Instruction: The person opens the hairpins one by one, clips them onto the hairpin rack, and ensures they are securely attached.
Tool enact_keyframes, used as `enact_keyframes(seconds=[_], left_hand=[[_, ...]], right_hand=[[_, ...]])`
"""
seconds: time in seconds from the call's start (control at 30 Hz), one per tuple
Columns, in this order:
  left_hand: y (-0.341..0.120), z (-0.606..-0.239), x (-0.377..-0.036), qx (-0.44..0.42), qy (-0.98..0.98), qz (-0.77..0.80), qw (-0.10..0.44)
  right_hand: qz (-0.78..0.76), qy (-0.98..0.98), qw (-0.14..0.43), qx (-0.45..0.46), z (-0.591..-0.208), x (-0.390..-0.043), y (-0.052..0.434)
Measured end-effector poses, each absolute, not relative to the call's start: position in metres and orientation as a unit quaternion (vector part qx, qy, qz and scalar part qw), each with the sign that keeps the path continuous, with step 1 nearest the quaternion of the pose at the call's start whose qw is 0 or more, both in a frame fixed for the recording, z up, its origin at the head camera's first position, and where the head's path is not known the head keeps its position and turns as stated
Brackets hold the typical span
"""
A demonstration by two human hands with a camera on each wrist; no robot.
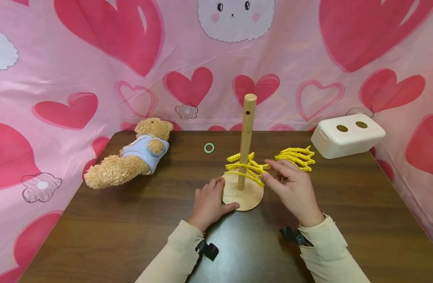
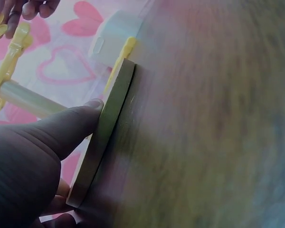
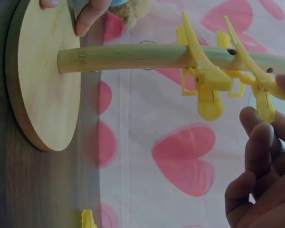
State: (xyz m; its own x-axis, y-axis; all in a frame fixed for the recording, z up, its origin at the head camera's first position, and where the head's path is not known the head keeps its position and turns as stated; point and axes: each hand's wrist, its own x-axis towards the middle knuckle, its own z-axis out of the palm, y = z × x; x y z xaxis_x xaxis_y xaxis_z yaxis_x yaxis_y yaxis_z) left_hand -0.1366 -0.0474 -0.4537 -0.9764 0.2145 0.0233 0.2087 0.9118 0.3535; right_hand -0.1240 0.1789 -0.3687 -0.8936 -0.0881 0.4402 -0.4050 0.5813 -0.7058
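A wooden stand has a round base and an upright pole. My left hand holds the base at its left side, the thumb pressed against its edge. Two yellow clips sit around the pole, one above the other. The upper clip is pinched at its handle end between thumb and fingers of my right hand. Below it, the other clip is clamped on the pole, out of the hand's grasp.
More yellow clips lie in a row right of the stand. Behind them is a white box with two round holes. A small green ring lies back left. At far left, a teddy bear lies on its side. A heart-patterned cloth hangs behind.
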Motion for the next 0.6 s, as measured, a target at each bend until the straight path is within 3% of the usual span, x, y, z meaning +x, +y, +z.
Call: enact_keyframes(seconds=[0.27,0.6], left_hand=[[-0.0469,-0.4531,-0.1376,0.112,0.978,0.178,0.002],[-0.0486,-0.454,-0.1365,0.112,0.975,0.19,0.002]], right_hand=[[0.417,-0.869,0.206,0.168,-0.3692,-0.1252,0.1784],[0.432,-0.869,0.182,0.159,-0.3708,-0.1247,0.1795]])
